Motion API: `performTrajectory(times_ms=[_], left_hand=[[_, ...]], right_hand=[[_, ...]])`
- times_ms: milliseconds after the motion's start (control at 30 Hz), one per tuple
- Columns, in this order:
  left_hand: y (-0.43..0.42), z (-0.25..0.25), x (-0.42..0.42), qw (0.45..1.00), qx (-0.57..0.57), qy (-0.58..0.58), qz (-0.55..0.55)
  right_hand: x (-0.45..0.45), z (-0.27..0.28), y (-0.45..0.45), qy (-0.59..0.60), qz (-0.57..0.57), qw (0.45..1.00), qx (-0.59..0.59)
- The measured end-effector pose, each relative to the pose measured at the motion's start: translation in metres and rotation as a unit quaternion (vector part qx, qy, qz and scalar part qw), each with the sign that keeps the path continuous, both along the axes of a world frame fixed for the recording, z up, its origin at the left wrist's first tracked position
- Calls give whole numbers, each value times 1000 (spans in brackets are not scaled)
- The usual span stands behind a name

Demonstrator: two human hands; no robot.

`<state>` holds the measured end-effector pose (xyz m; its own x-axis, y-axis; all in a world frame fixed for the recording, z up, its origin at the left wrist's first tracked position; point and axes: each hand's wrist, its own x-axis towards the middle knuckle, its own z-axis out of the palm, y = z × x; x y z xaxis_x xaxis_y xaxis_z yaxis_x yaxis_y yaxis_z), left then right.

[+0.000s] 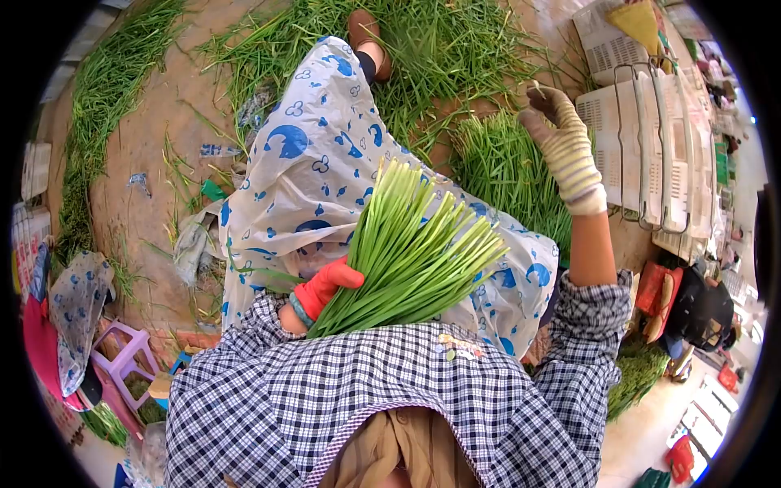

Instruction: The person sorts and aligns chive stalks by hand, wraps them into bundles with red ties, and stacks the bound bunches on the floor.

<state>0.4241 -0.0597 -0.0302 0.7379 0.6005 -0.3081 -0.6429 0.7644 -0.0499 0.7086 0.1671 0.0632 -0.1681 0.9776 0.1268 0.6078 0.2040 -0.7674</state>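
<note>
Clasping stalks [407, 252]: left hand [325, 285]. Right hand [564, 146] apart, near crate [616, 138] edge.

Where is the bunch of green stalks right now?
In the head view, the bunch of green stalks is near the middle, gripped at its lower left by the red-gloved left hand, over the blue-patterned sheet.

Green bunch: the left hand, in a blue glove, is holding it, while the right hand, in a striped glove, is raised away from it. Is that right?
Not quite: the head view shows the left hand in a red glove, not a blue one. It does hold the green bunch, and the right hand, in a striped glove, is raised away from it.
</note>
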Motion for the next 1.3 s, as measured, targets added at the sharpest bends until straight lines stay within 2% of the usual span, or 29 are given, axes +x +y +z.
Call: performTrajectory(times_ms=[33, 100, 167, 200, 233, 300, 333, 367, 433, 467, 533, 567, 633, 700, 767, 800, 833, 900, 933, 1000, 1033, 1067, 1133, 1167, 1200, 1233, 1267, 1300], left_hand=[[0, 3, 0, 1000, -12, 9, -11], [-1, 7, 3, 1000, -11, 4, 0], [1, 7, 3, 1000, -9, -1, 6], [1, 6, 2, 1000, 4, 17, -22], [1, 6, 0, 998, 17, 36, -51], [3, 13, -3, 997, 9, 55, -53], [2, 14, -3, 997, 10, 54, -49], [3, 15, -3, 997, 11, 51, -48], [3, 14, -2, 997, 10, 55, -48], [2, 9, -3, 999, 4, 43, -30], [4, 6, -4, 999, 2, 37, -13], [6, 8, -6, 999, 5, 33, -21], [11, 16, -2, 994, 40, 103, -22], [22, 29, 6, 987, 101, 108, -59], [27, 45, 12, 910, 214, 291, -206], [25, 48, 16, 896, 253, 291, -219], [22, 47, 15, 892, 260, 293, -227], [21, 42, 12, 930, 214, 230, -192], [19, 47, 14, 927, 219, 235, -195], [10, 62, 20, 979, 120, 98, -131], [3, 67, 20, 993, 66, 32, -91], [-5, 60, 19, 996, 32, 44, -71], [-7, 44, 14, 995, 70, 34, -69], [-2, 37, 16, 992, 100, 11, -74], [0, 37, 14, 988, 134, 27, -73], [-2, 41, 13, 987, 139, 31, -71], [-4, 46, 14, 987, 140, 61, -58], [-5, 49, 15, 985, 141, 90, -47]], right_hand=[[-11, 6, -4, -1, 6, 1000, 3], [-50, 30, -32, 8, 165, 985, -50], [-79, 31, -50, -74, 301, 950, -26], [-90, 28, -50, -210, 331, 917, -75], [-87, 14, -45, -191, 329, 923, -62], [-69, -9, -20, -243, 257, 935, 2], [-53, -23, -8, -199, 149, 968, 39], [-38, -28, 3, -84, 95, 985, -113], [-12, -6, 0, 117, 111, 963, -216], [3, -7, -10, 114, 102, 964, -218], [28, -20, -41, 373, 222, 867, -244], [32, -23, -68, 355, 175, 873, -285], [34, -40, -124, 441, 165, 815, -337], [9, -53, -180, 528, 128, 784, -300], [-29, -38, -180, 614, 115, 719, -306], [-43, -30, -171, 639, 112, 698, -303], [-52, -23, -163, 644, 108, 699, -293], [-65, -13, -148, 559, 104, 739, -361], [-65, -15, -142, 563, 106, 739, -354], [-69, -18, -134, 506, 151, 768, -363], [-72, -16, -135, 509, 160, 763, -364], [-77, -9, -136, 520, 78, 760, -382], [-73, -8, -146, 536, -18, 772, -341], [-60, -24, -156, 545, -34, 787, -289], [-57, -28, -168, 571, -87, 770, -273], [-54, -29, -179, 573, -81, 769, -271], [-52, -24, -189, 548, -116, 764, -320], [-55, -14, -200, 500, -127, 807, -289]])
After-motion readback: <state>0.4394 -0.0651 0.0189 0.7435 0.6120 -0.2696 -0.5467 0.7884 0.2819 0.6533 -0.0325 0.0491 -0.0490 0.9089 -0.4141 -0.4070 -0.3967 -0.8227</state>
